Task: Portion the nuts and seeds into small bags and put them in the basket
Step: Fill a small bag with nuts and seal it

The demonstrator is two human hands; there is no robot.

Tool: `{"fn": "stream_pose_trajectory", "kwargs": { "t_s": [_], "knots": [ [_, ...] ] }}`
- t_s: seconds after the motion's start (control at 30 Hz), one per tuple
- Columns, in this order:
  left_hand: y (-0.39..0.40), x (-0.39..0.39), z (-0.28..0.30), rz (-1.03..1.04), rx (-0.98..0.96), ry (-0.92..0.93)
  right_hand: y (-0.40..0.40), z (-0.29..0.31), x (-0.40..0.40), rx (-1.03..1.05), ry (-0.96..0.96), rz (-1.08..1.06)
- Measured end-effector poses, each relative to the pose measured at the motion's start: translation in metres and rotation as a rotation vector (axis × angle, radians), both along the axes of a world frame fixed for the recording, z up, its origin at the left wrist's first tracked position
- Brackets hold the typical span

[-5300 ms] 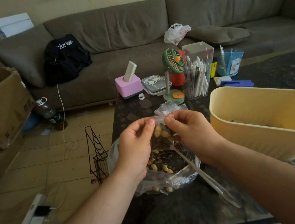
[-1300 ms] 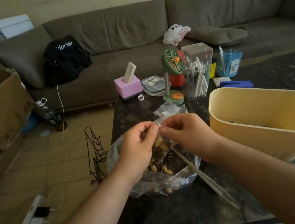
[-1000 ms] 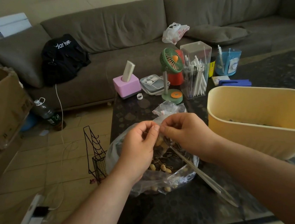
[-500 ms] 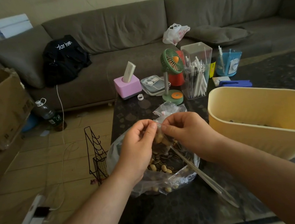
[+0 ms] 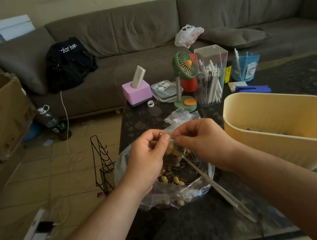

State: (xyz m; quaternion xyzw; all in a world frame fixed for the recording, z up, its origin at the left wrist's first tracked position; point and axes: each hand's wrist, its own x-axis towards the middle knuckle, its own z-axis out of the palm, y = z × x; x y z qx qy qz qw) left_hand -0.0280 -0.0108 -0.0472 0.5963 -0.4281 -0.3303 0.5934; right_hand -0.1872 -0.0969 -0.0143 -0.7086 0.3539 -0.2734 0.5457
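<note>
Both hands, left (image 5: 148, 156) and right (image 5: 201, 142), are pinching the small bag's (image 5: 174, 151) top, apparently sealing it, holding it over the big bag (image 5: 173, 189) below so spills fall in; basket (image 5: 273, 126) is waiting rightward.

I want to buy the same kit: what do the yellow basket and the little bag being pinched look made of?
The pale yellow oval basket looks like moulded plastic with a matte finish: smooth, even walls and a cut-out handle slot. The small clear bag pinched by the left hand and right hand seems thin glossy plastic film; nuts show through.
</note>
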Motion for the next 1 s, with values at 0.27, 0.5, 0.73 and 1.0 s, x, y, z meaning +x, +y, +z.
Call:
{"fn": "stream_pose_trajectory", "kwargs": {
  "t_s": [0.27,0.5,0.73,1.0],
  "knots": [
    [0.0,0.002,-0.001,0.033,-0.021,-0.009,-0.006,-0.002,0.0,-0.052,0.059,-0.074],
    [-0.001,-0.004,0.003,-0.012,0.031,0.061,-0.003,-0.007,0.001,0.027,0.062,0.04],
    [-0.005,0.0,0.008,0.033,0.134,0.535,-0.004,-0.006,0.002,0.391,-0.268,-0.132],
    [-0.006,0.006,0.008,-0.023,0.011,0.465,0.002,-0.008,0.003,0.305,-0.065,0.077]
  ]
}}
